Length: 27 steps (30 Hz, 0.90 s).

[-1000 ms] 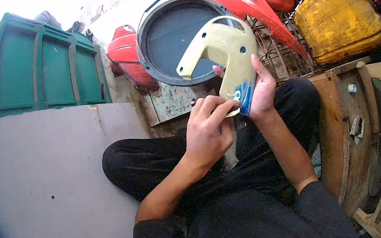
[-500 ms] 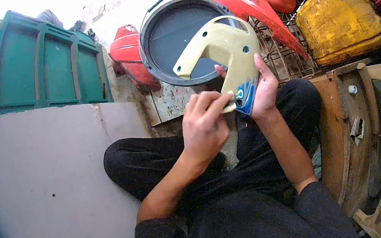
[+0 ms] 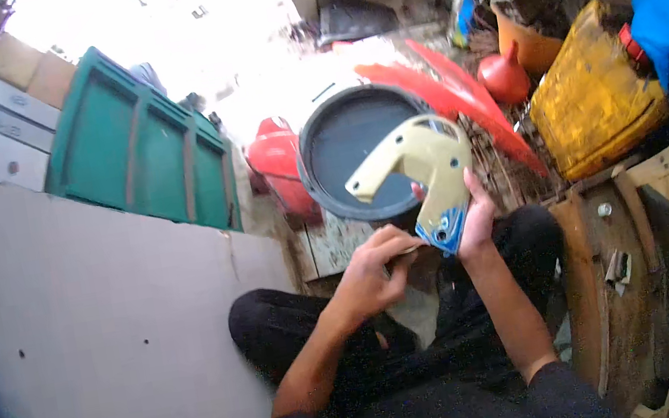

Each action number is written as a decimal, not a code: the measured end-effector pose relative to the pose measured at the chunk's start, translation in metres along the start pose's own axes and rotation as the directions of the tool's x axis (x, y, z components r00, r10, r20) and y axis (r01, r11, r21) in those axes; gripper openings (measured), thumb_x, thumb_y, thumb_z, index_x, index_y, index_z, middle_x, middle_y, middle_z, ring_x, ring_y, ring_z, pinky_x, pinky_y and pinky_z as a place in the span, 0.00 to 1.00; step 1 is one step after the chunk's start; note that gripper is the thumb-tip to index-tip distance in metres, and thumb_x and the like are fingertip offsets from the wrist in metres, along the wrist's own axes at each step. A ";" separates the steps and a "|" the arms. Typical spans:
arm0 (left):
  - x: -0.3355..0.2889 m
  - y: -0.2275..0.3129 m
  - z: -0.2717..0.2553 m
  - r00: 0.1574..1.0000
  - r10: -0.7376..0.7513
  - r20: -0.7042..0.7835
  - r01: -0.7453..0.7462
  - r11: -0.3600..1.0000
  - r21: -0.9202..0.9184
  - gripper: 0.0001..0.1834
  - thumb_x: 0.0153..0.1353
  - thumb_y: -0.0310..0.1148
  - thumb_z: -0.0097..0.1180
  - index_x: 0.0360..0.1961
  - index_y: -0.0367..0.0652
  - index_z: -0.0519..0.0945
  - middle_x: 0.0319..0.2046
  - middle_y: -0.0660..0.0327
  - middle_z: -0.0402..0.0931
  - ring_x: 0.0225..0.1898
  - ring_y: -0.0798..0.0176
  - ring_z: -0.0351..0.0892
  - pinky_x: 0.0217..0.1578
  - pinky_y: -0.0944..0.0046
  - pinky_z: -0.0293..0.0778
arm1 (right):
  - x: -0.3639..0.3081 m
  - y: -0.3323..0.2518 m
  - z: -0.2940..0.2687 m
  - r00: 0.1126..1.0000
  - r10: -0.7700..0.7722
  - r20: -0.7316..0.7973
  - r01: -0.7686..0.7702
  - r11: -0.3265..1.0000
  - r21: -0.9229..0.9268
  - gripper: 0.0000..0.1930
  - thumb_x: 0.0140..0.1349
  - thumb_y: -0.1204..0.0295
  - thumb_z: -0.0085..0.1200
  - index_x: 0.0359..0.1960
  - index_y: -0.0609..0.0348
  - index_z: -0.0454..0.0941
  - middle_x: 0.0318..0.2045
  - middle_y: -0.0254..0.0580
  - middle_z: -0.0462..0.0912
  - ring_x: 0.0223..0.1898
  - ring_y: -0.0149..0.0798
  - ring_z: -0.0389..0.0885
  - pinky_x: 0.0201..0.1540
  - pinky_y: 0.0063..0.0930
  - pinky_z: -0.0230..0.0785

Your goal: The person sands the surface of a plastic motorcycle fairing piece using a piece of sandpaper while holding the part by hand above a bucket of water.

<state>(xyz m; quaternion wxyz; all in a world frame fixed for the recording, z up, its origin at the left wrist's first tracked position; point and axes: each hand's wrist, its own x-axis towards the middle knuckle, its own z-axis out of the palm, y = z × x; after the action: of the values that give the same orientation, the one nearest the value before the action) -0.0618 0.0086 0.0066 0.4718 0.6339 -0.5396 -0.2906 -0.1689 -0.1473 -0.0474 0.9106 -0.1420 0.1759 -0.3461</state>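
A curved, hook-shaped plastic motorcycle panel (image 3: 434, 160) is in cream, with blue paint showing at its lower end and several holes through it. My right hand (image 3: 476, 221) grips its right edge near the blue end, with a fingertip showing on the inner side. My left hand (image 3: 374, 274) is closed, thumb against fingers, around a thin tan folded piece that looks like sandpaper (image 3: 401, 253). Its fingertips are beside the blue corner; whether they touch it I cannot tell. Under the panel's far end stands a wide black basin (image 3: 314, 179) of dark water.
Red body panels lie left (image 3: 279, 161) and right (image 3: 465, 92) of the basin. Further right are a red funnel (image 3: 504, 77) and a yellow jerrycan (image 3: 593, 98). A green panelled frame (image 3: 134, 144) and a white board (image 3: 125, 321) flank my left; wooden furniture (image 3: 601, 289) stands at my right.
The view has tilted up, so everything sits lower and more of the background shows. My left hand has slid off the blue area toward the panel's lower left edge. The right hand keeps its grip.
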 end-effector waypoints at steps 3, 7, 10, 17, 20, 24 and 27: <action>-0.006 0.012 -0.012 0.999 0.010 0.034 -0.010 1.000 0.003 0.15 0.54 0.18 0.55 0.43 0.36 0.82 0.37 0.49 0.77 0.42 0.47 0.79 0.44 0.57 0.74 | 0.000 0.005 0.005 0.999 0.021 -0.024 -0.022 0.999 -0.037 0.25 0.72 0.55 0.42 0.62 0.60 0.67 0.55 0.47 0.76 0.51 0.50 0.79 0.57 0.44 0.74; -0.020 0.003 -0.019 0.984 -0.074 0.163 0.063 0.996 0.069 0.14 0.55 0.20 0.55 0.43 0.37 0.82 0.38 0.51 0.79 0.42 0.50 0.79 0.45 0.57 0.74 | 0.002 0.007 0.009 0.998 0.031 -0.062 -0.035 0.997 -0.063 0.22 0.73 0.58 0.42 0.61 0.60 0.67 0.53 0.47 0.77 0.48 0.48 0.81 0.55 0.42 0.75; -0.025 -0.001 -0.026 0.925 -0.214 0.315 0.190 0.976 0.105 0.12 0.56 0.28 0.59 0.41 0.35 0.82 0.34 0.50 0.81 0.37 0.51 0.81 0.42 0.56 0.75 | 0.005 0.002 0.006 0.997 -0.022 -0.080 0.012 0.993 -0.116 0.23 0.73 0.58 0.42 0.60 0.61 0.67 0.52 0.48 0.77 0.47 0.48 0.81 0.54 0.41 0.76; -0.023 -0.089 -0.011 0.716 -0.609 0.339 0.331 0.725 0.604 0.14 0.51 0.34 0.60 0.37 0.37 0.85 0.37 0.45 0.83 0.39 0.46 0.83 0.41 0.50 0.77 | 0.019 -0.003 0.023 0.998 -0.039 -0.056 0.028 0.983 -0.182 0.25 0.71 0.56 0.43 0.60 0.63 0.68 0.51 0.49 0.79 0.44 0.48 0.82 0.51 0.39 0.77; -0.015 -0.120 0.015 0.704 -0.641 0.306 0.275 0.643 0.714 0.13 0.51 0.34 0.60 0.34 0.38 0.85 0.38 0.46 0.83 0.42 0.48 0.84 0.44 0.51 0.78 | 0.014 -0.014 0.047 0.998 -0.059 -0.029 0.052 0.981 -0.187 0.25 0.72 0.56 0.43 0.61 0.62 0.66 0.51 0.50 0.77 0.44 0.47 0.82 0.51 0.39 0.77; -0.019 -0.208 0.044 0.705 -0.612 0.359 0.180 0.644 0.743 0.13 0.51 0.36 0.61 0.34 0.39 0.86 0.38 0.47 0.84 0.43 0.51 0.84 0.44 0.52 0.79 | 0.015 -0.020 0.084 0.998 -0.041 0.047 0.050 0.973 -0.226 0.25 0.72 0.56 0.42 0.62 0.62 0.65 0.52 0.50 0.76 0.46 0.46 0.81 0.52 0.38 0.77; -0.016 -0.235 0.057 0.674 -0.588 0.447 0.056 0.644 0.763 0.15 0.52 0.39 0.62 0.36 0.39 0.86 0.39 0.48 0.84 0.44 0.51 0.84 0.45 0.52 0.79 | 0.013 -0.033 0.110 0.997 -0.068 0.031 0.073 0.973 -0.218 0.25 0.72 0.57 0.41 0.62 0.63 0.65 0.52 0.50 0.77 0.45 0.45 0.81 0.53 0.36 0.76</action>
<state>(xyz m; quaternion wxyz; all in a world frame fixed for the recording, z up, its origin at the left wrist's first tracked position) -0.0195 0.0011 -0.2322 -0.0914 0.7070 -0.6041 -0.3562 -0.1324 -0.1645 0.0612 0.8785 -0.2513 0.1973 -0.3551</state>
